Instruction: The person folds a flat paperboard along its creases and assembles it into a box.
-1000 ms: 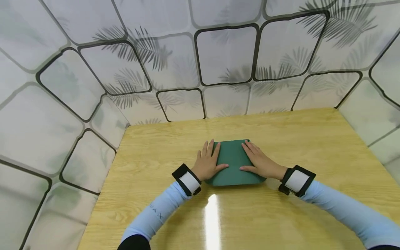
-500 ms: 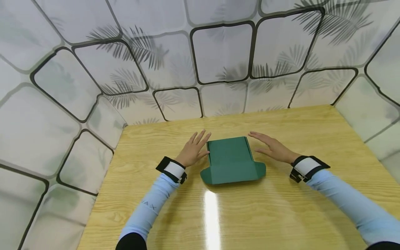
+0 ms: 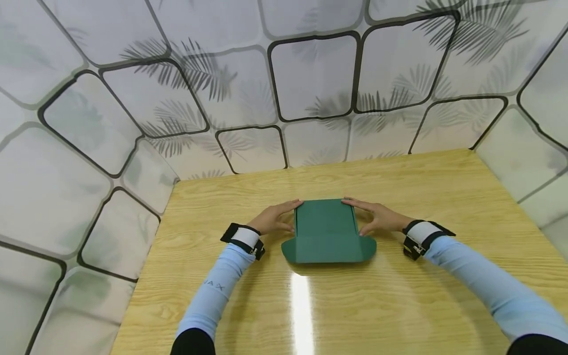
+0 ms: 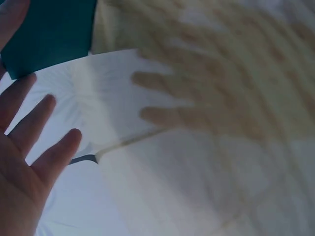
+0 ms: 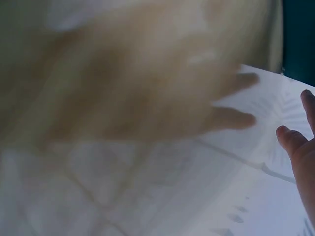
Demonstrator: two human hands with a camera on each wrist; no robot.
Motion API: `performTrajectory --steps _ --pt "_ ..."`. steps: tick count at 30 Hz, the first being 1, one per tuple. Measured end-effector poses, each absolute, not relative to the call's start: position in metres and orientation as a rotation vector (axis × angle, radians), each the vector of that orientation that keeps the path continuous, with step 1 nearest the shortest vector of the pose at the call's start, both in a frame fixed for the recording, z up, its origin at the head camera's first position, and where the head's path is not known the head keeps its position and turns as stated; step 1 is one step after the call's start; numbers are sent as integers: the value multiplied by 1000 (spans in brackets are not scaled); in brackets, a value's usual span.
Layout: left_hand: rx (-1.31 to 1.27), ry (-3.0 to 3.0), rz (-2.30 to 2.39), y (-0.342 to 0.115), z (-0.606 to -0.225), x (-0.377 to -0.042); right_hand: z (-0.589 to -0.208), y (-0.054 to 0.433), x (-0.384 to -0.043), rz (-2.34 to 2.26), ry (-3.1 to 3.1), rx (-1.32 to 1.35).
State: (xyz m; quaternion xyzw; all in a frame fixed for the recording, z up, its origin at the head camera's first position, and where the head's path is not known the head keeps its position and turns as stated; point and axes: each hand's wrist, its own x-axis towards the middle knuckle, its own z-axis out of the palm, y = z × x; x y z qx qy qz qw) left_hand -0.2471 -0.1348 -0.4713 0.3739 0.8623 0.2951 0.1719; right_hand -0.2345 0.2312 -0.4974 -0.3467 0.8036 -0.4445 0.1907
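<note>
A dark green cardboard box (image 3: 326,217) lies on the table, its front flap (image 3: 329,248) spread toward me with a rounded tab at each end. My left hand (image 3: 276,218) is at the box's left side, fingertips by the far left corner and thumb near the side wall. On the opposite side my right hand (image 3: 380,217) has its fingertips at the far right corner and its thumb low by the right wall. Both wrist views show extended, spread fingers beside the green box (image 4: 54,34). Whether the thumbs touch the walls, I cannot tell.
The light wooden table (image 3: 222,207) shines with a bright reflection in front of the box. Patterned fabric walls (image 3: 317,79) stand behind and at both sides. Hand reflections or shadows blur across the wrist views.
Both hands first lay flat on the box, then lifted off and apart to its sides. Now they have come back in against the left and right sides. The flap's end tabs are uncovered.
</note>
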Motion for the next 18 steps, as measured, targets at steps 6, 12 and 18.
performTrajectory --steps 6,12,18 --pt "945 2339 1016 -135 -473 -247 -499 235 -238 -1445 2031 -878" --pt "780 2231 1122 -128 -473 -246 -495 237 -234 -1445 2024 -687" --pt "558 2342 1178 -107 -475 -245 -495 217 -234 -1445 2120 -268"
